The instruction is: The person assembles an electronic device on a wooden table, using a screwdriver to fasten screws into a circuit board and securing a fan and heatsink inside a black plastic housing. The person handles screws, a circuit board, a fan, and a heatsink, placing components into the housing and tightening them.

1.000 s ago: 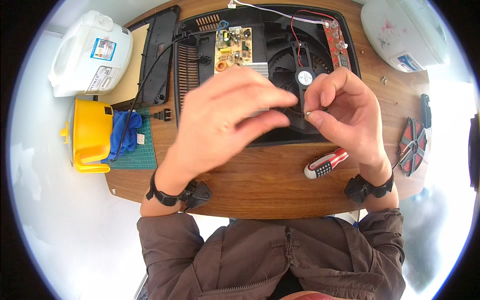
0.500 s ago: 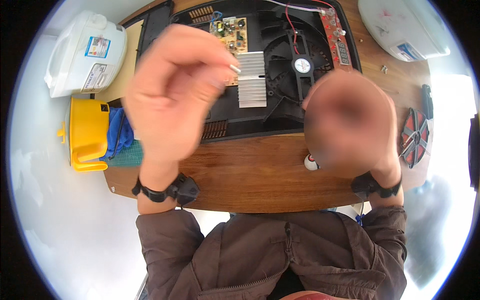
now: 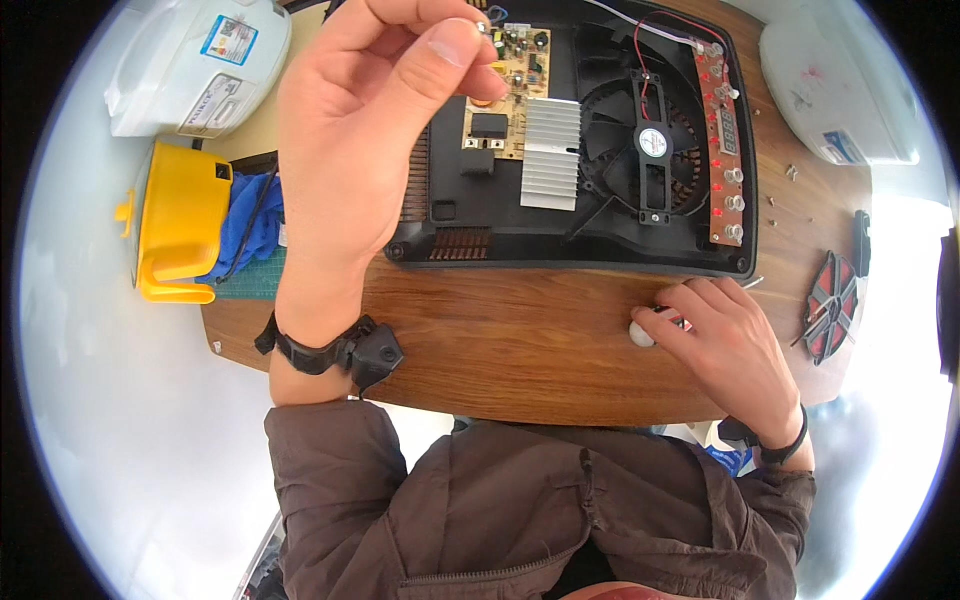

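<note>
Raised above the left part of an opened black appliance housing (image 3: 540, 225), my left hand (image 3: 370, 130) pinches a small silvery piece, apparently a screw (image 3: 482, 27), between thumb and fingertips. My right hand (image 3: 725, 335) is down on the table by the housing's front right corner. Its fingers curl over a screwdriver (image 3: 642, 334) with a white rounded end and some red; a thin metal shaft shows past the fingers. Inside the housing are a tan circuit board (image 3: 490, 125), a silver heat sink (image 3: 550, 155), a black fan (image 3: 612, 140) and a red display board (image 3: 726, 190).
Loose small screws (image 3: 792, 172) and a round black-and-red fan-like part (image 3: 830, 305) lie at the right. White appliances (image 3: 835, 90) stand at the back corners. A yellow container (image 3: 185, 220), a blue cloth (image 3: 245, 215) and a green mat (image 3: 255, 280) are at the left.
My left hand has moved up and away, still pinching the small piece. My right hand, blurred and raised before, has come down onto the screwdriver. The view has shifted slightly.
</note>
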`<state>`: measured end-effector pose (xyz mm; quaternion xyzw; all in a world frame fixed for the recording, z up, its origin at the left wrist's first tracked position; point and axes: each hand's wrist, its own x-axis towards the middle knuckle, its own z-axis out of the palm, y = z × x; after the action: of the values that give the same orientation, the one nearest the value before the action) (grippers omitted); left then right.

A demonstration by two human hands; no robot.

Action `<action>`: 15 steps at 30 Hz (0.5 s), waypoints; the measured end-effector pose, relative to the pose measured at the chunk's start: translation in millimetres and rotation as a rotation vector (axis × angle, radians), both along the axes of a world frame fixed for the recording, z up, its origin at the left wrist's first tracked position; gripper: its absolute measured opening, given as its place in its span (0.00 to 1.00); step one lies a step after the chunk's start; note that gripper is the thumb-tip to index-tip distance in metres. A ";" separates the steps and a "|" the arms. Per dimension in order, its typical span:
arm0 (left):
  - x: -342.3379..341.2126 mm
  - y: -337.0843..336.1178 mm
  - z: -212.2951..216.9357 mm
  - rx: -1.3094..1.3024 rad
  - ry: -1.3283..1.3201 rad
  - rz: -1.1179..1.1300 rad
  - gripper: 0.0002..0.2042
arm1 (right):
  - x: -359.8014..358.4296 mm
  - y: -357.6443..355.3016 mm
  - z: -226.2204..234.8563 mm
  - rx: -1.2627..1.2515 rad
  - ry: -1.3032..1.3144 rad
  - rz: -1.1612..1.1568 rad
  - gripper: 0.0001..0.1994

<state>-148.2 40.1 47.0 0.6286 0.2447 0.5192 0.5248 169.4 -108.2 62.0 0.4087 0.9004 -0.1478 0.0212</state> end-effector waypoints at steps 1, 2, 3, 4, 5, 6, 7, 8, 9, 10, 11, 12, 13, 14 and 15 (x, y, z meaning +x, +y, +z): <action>-1.4 0.9 0.3 -0.011 -0.005 -0.006 0.10 | -1.3 -0.4 0.7 -0.005 -0.014 -0.001 0.17; -1.5 1.5 -0.8 -0.026 -0.013 -0.016 0.10 | -2.9 -0.7 1.5 0.015 -0.027 -0.002 0.18; -1.5 1.9 -1.2 -0.039 -0.006 -0.035 0.10 | -5.1 -0.1 2.4 0.034 -0.039 -0.003 0.18; -1.8 2.1 -0.6 -0.053 0.002 -0.054 0.10 | -5.6 -1.4 3.9 0.053 -0.051 -0.005 0.18; -2.8 1.0 -0.4 -0.066 0.007 -0.065 0.10 | -4.2 -1.6 10.1 0.054 -0.013 -0.052 0.19; -3.1 -1.2 0.5 -0.066 0.030 -0.071 0.10 | -2.3 -0.2 19.1 0.057 0.034 -0.098 0.21; -1.3 -3.2 -0.5 -0.076 0.036 -0.072 0.09 | 0.1 1.7 28.4 0.060 0.081 -0.142 0.22; -0.9 -4.6 -0.8 -0.084 0.041 -0.072 0.09 | 8.7 3.5 38.0 0.129 0.195 -0.188 0.28; 1.0 -3.0 0.1 -0.093 0.042 -0.084 0.09 | 24.2 2.7 47.0 0.172 0.311 -0.217 0.32; 4.0 -2.6 -0.2 -0.113 0.044 -0.106 0.08 | 38.4 1.9 55.5 0.226 0.417 -0.257 0.29; 9.4 -3.8 -0.7 -0.129 0.051 -0.126 0.07 | 56.6 2.4 60.2 0.257 0.569 -0.322 0.26; 14.1 -4.0 -1.0 -0.143 0.052 -0.152 0.07 | 74.1 3.4 64.3 0.267 0.746 -0.379 0.24; 16.8 -4.9 0.3 -0.152 0.080 -0.140 0.06 | 88.7 8.5 66.4 0.256 0.935 -0.427 0.23; 22.2 -8.0 0.6 -0.164 0.104 -0.137 0.06 | 97.7 13.5 63.7 0.248 1.102 -0.462 0.23; 27.9 -12.8 -1.0 -0.180 0.126 -0.131 0.06 | 99.6 21.6 53.1 0.303 1.230 -0.534 0.23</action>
<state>-120.4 27.2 46.0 0.6248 0.2813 0.4193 0.5955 269.0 -86.6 115.1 0.4569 0.6278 -0.2256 -0.5883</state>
